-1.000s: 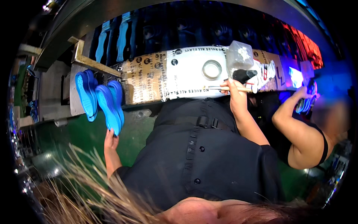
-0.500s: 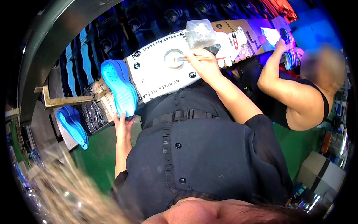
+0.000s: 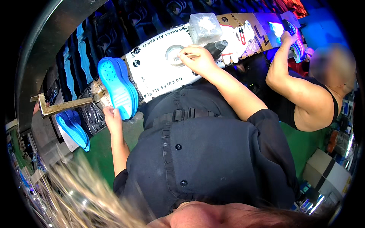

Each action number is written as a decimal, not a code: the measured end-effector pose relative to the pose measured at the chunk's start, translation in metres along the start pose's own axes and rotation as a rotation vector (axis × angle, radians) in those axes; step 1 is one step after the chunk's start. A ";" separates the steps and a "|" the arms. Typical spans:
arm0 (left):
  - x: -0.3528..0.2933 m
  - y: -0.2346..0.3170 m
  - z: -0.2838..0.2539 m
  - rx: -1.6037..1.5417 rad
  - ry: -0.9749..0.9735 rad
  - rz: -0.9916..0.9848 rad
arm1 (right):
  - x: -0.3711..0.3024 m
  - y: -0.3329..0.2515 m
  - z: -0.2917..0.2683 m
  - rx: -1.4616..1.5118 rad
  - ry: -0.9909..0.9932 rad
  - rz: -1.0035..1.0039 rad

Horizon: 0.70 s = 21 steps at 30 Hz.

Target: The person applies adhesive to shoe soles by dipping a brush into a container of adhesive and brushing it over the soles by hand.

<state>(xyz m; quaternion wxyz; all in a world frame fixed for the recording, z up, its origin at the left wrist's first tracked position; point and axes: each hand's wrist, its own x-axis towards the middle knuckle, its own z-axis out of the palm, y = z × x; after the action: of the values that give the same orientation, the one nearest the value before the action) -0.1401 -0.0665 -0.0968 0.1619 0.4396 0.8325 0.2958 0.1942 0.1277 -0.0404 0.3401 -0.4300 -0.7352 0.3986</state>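
A stack of bright blue shoe soles (image 3: 116, 85) lies on the left of the bench, heel end toward me. My left hand (image 3: 112, 116) is closed at the left edge of that heel, fingertips pinching the sole. My right hand (image 3: 198, 60) grips a thin brush (image 3: 194, 55), mostly hidden by the fingers. Its tip points into a small round dish (image 3: 168, 59) on the white printed sheet (image 3: 152, 78). Just beyond the right hand lies a black object with a tapered tip (image 3: 216, 48).
A clear plastic box (image 3: 205, 28) stands behind the dish, with white gloves and red-handled snips (image 3: 242, 35) to its right. More blue soles (image 3: 72, 130) lie far left, near a metal bracket (image 3: 66, 106). A co-worker (image 3: 304, 91) holds a shoe at right.
My left hand has shifted from below the heel to its left edge. The right hand has moved left with the brush, closer over the dish, and the black object shows more.
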 end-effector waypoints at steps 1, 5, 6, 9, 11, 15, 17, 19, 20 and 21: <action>-0.001 0.011 -0.005 -0.197 -0.012 -0.117 | -0.001 -0.001 0.000 0.068 0.027 0.013; 0.004 0.014 -0.006 -0.893 -0.228 -0.386 | -0.003 0.004 -0.004 0.062 0.104 -0.095; 0.004 0.014 -0.011 -1.079 -0.324 -0.500 | -0.005 0.003 -0.005 0.074 0.120 -0.081; -0.002 0.028 -0.019 -1.387 -0.508 -0.533 | -0.011 -0.010 -0.012 0.209 0.170 0.057; -0.004 0.037 -0.022 -1.454 -0.538 -0.539 | -0.016 -0.006 -0.015 0.339 0.188 0.109; -0.016 0.106 -0.012 -1.160 -0.375 -0.168 | -0.023 -0.011 -0.016 0.711 0.264 0.219; -0.011 0.119 -0.002 -0.953 -0.311 -0.047 | -0.028 -0.020 -0.019 0.763 0.267 0.232; -0.007 0.133 0.005 -0.878 -0.229 0.027 | -0.032 -0.034 -0.020 0.841 0.235 0.179; -0.007 0.138 0.009 -0.846 -0.178 0.049 | -0.034 -0.043 -0.021 0.840 0.201 0.140; -0.008 0.143 0.010 -0.844 -0.172 0.050 | -0.036 -0.048 -0.020 0.844 0.196 0.137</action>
<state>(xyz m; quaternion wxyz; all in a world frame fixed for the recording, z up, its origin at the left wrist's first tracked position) -0.0395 -0.0071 -0.0141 0.3890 0.3778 0.6113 0.5764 0.2076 0.0862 0.0050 0.5269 -0.3368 -0.4418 0.6432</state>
